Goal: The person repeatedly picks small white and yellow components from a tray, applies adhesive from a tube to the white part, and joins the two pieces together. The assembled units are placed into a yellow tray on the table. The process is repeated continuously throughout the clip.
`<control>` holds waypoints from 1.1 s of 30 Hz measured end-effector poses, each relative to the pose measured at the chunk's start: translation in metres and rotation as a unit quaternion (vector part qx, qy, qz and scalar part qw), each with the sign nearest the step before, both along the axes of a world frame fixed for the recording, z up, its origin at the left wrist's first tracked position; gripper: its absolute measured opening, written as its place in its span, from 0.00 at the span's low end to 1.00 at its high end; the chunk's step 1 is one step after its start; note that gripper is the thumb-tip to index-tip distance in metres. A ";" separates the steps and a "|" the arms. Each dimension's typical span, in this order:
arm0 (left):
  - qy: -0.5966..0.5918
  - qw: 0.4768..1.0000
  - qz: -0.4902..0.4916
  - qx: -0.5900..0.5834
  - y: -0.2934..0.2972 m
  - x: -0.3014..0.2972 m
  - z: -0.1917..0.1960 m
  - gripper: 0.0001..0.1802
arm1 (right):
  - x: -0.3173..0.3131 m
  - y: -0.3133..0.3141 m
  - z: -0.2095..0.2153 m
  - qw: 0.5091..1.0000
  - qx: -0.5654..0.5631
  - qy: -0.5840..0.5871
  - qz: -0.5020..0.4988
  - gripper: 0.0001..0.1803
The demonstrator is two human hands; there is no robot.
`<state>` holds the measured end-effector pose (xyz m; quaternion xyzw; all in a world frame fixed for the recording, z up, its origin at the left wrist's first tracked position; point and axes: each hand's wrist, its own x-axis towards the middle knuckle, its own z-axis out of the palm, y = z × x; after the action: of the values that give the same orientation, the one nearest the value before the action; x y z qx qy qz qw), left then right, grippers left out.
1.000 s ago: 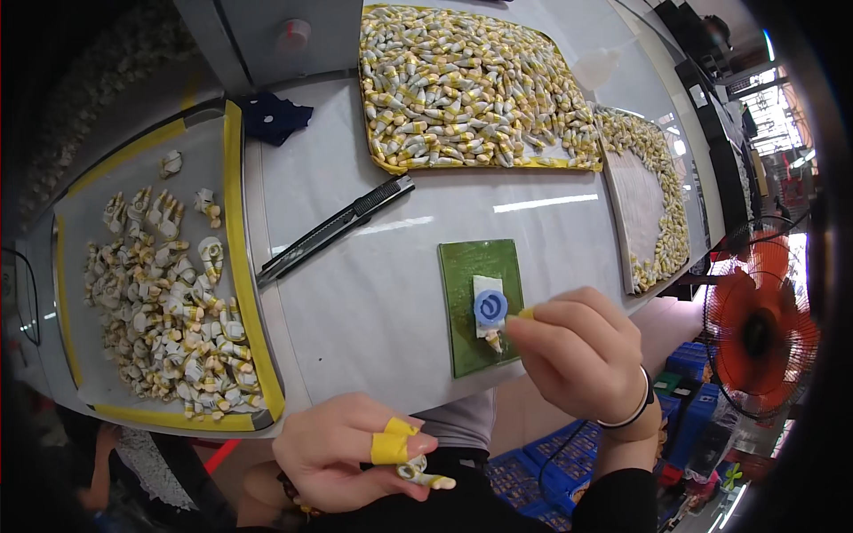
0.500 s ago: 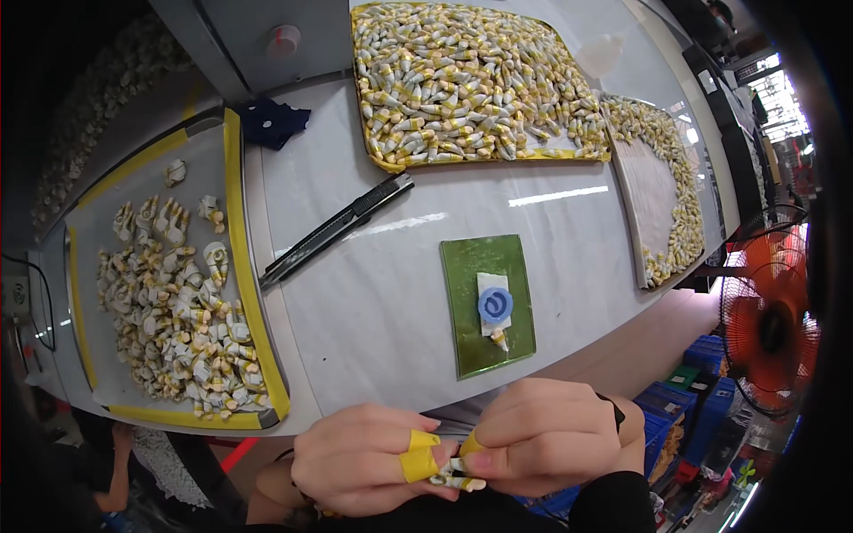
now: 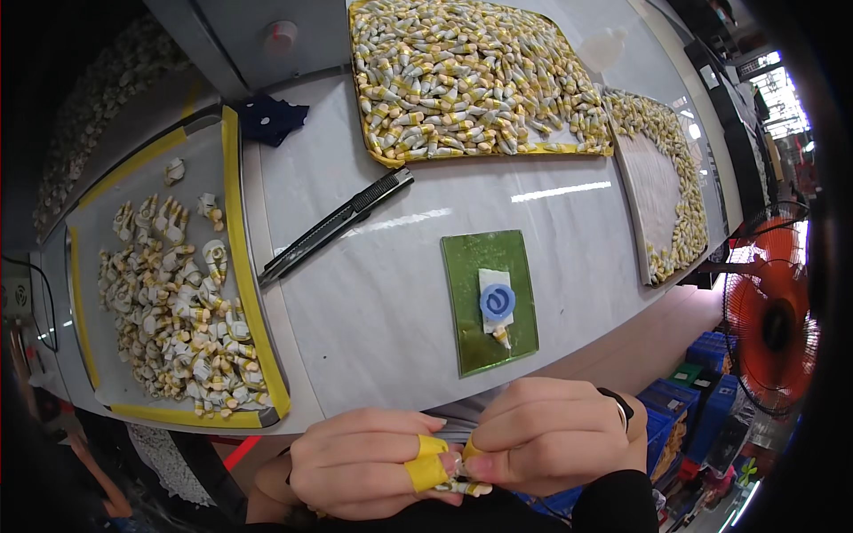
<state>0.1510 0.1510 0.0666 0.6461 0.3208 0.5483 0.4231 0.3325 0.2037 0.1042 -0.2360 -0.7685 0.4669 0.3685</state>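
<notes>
Fingers [image 3: 426, 462] of both our hands pinch one small white-and-yellow piece [image 3: 462, 485]; we judge assembly underway, next needing careful alignment

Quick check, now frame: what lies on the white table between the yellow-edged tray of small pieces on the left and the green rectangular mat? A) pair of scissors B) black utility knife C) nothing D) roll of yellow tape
B: a long black utility knife lies slantwise on the white table, between the yellow-edged tray on the left and the green rectangular mat.
</notes>
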 end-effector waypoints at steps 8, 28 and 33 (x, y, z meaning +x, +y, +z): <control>0.100 0.993 0.061 -0.017 -0.002 0.007 0.002 0.20 | 0.006 -0.009 0.000 0.997 0.041 -0.025 -0.062 0.10; -0.320 0.845 -0.222 -0.367 -0.008 0.003 -0.015 0.12 | 0.009 0.018 -0.013 0.991 -0.068 0.002 0.114 0.06; -0.333 0.828 -0.227 -0.390 -0.010 0.005 -0.012 0.12 | 0.008 0.012 -0.006 0.994 -0.048 -0.046 0.089 0.06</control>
<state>0.1563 0.1411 0.0548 0.2604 0.1923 0.4481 0.8333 0.3403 0.2160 0.0987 -0.2055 -0.7794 0.5225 0.2782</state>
